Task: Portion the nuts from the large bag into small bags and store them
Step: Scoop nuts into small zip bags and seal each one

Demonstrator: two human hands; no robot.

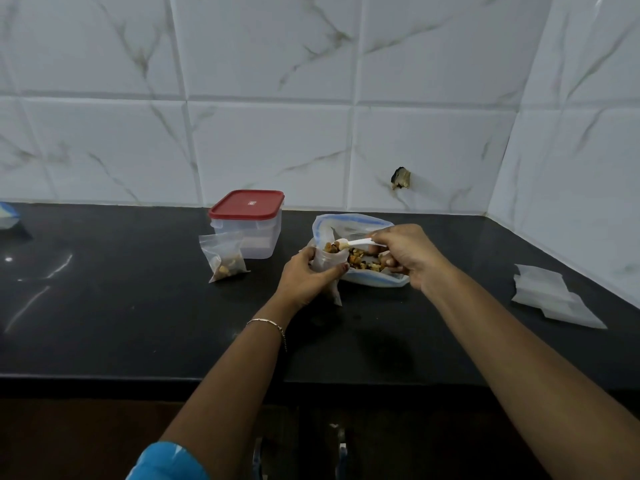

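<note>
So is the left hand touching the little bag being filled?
Touching. The head view shows the left hand with fingers curled round the small bag, under the spoon in the right hand.

The left forearm (235, 368) and right forearm (502, 341), both bare, reach forward and converge. The left hand (304, 277), a thin bracelet (270, 323) at its wrist, grips a small bag (333, 291). The right hand (407, 254), knuckles up, pinches a white spoon (360, 241) by its handle.

1. Thin metal chain bracelet (267, 323) round the wrist behind the left grip (306, 278), one small end hanging loose.
2. Bright blue sleeve (168, 460) on the left upper arm.
3. Left forearm (235, 375) and right forearm (502, 341) bare.
</note>
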